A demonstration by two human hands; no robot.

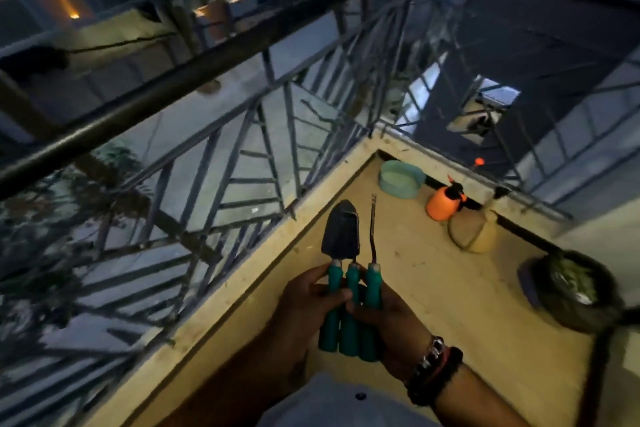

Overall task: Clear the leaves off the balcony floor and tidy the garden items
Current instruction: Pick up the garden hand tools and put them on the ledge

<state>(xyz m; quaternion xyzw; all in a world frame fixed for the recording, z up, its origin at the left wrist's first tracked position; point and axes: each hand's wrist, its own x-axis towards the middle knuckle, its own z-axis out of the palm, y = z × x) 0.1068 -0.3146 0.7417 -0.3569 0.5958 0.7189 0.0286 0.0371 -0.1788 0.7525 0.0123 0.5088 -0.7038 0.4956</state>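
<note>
Teal-handled tools (350, 308), three of them, are bunched upright between the person's hands, their handles side by side. The left hand (311, 298) wraps its fingers around the handles from one side, thumb across the front; the right hand (391, 322), with bracelets at the wrist, closes on them from the other. A trowel blade (341, 230) rises from the bundle, with a thin forked weeder (372, 229) beside it; the third tool's head is hidden behind the trowel.

Below the hands the floor (433, 288) looks mostly bare, with only a few small specks that may be leaf bits, so the sweeping seems largely done. A dark pot (575, 291) holding greenish debris sits to the right, a tan jug (476, 232) further on, then an orange sprayer (445, 203) and a pale green tub (401, 179) in the far corner, all lined up near the ledge. The railing (214, 156) runs along the left.

Judging by this, what remains is setting the gathered tools down with the other items.
</note>
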